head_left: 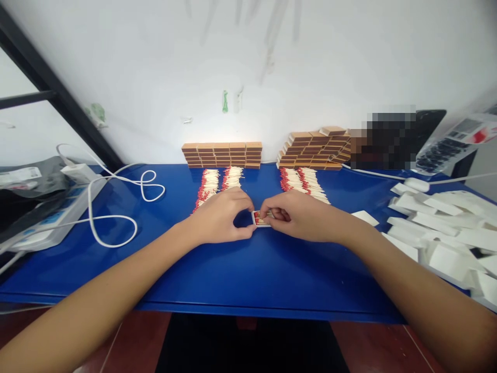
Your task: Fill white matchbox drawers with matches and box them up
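Note:
A small white matchbox tray (253, 221) with red-tipped matches (259, 219) in it lies on the blue table. My left hand (227, 215) grips the tray's left end between thumb and forefinger. Over its right part is my right hand (297, 215), fingers bent and pinched on the matches inside; its fingertips are partly hidden. Behind my left hand lie two rows of matches (209, 182), heads to the left. Two more match rows (310, 184) lie behind my right hand, partly covered by it.
Stacked brown matchboxes (221, 154) stand against the wall, with a second, less even matchbox stack (310, 147) to their right. White empty trays (438, 223) are heaped at the right. A power strip (58, 223) and a looped white cable (91, 207) lie at the left.

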`<state>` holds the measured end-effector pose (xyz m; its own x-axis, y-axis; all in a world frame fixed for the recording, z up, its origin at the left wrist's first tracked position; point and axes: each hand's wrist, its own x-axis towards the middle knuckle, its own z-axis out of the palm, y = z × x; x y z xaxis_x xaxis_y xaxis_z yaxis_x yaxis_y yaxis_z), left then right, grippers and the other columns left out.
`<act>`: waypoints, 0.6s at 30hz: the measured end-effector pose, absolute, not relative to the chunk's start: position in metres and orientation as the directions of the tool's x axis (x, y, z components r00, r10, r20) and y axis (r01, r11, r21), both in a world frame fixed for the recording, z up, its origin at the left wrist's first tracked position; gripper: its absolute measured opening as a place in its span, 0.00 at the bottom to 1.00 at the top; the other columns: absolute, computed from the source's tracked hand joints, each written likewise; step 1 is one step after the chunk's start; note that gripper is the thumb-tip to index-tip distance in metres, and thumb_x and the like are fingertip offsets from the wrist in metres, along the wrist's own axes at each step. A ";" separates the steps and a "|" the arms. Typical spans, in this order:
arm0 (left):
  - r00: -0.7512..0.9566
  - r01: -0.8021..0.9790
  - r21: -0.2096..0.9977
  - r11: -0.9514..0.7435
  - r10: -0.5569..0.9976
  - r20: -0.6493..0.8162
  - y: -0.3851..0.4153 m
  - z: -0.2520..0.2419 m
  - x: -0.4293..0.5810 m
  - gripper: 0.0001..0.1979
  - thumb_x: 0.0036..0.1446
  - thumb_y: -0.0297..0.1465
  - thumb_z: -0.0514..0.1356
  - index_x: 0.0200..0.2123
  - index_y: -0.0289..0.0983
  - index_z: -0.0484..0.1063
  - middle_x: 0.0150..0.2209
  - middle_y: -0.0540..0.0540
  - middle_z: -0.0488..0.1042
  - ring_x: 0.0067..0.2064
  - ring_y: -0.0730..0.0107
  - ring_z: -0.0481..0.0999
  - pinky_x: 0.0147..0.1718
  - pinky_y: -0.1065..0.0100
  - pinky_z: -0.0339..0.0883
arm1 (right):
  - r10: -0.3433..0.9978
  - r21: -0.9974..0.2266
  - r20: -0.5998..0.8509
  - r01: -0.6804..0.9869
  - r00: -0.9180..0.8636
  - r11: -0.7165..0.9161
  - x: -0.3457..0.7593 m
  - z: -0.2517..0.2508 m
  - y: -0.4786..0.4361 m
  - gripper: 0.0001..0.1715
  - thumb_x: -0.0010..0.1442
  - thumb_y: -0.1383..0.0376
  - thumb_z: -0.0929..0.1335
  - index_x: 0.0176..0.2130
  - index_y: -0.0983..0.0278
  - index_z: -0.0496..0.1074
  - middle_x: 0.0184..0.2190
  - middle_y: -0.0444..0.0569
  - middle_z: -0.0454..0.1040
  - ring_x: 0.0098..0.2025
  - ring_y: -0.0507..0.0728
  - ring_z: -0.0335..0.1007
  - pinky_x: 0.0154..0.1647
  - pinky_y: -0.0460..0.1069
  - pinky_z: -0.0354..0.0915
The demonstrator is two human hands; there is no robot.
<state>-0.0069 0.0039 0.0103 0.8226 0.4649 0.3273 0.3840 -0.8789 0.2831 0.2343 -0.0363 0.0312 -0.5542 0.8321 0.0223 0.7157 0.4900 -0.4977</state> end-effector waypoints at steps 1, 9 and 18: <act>0.822 0.388 0.283 -0.877 0.468 0.324 0.004 0.011 -0.007 0.07 0.62 0.34 0.66 0.40 0.37 0.77 0.43 0.41 0.81 0.48 0.53 0.79 0.49 0.54 0.74 | 0.833 -0.497 0.024 0.716 -0.553 0.490 0.235 0.032 -0.037 0.08 0.65 0.62 0.67 0.37 0.59 0.77 0.23 0.40 0.68 0.25 0.53 0.62 0.30 0.50 0.54; 0.819 0.392 0.284 -0.875 0.472 0.325 0.004 0.010 -0.007 0.08 0.60 0.34 0.67 0.42 0.37 0.78 0.43 0.42 0.81 0.48 0.54 0.79 0.49 0.54 0.74 | 0.843 -0.478 0.017 0.736 -0.538 0.479 0.247 0.040 -0.033 0.09 0.62 0.62 0.69 0.40 0.58 0.81 0.26 0.42 0.72 0.27 0.53 0.63 0.30 0.49 0.55; 0.817 0.399 0.279 -0.873 0.477 0.325 0.005 0.011 -0.008 0.09 0.60 0.33 0.68 0.42 0.35 0.79 0.43 0.41 0.82 0.48 0.53 0.79 0.51 0.53 0.74 | 0.868 -0.354 -0.279 0.885 -0.410 0.303 0.282 0.058 -0.027 0.11 0.58 0.53 0.74 0.35 0.57 0.81 0.25 0.44 0.73 0.26 0.55 0.67 0.27 0.50 0.56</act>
<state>-0.0080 0.0046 0.0112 0.8165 0.4770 0.3253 0.3990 -0.8734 0.2792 0.2816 -0.0266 0.0576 -0.4096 0.8685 -0.2793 0.8846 0.3032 -0.3545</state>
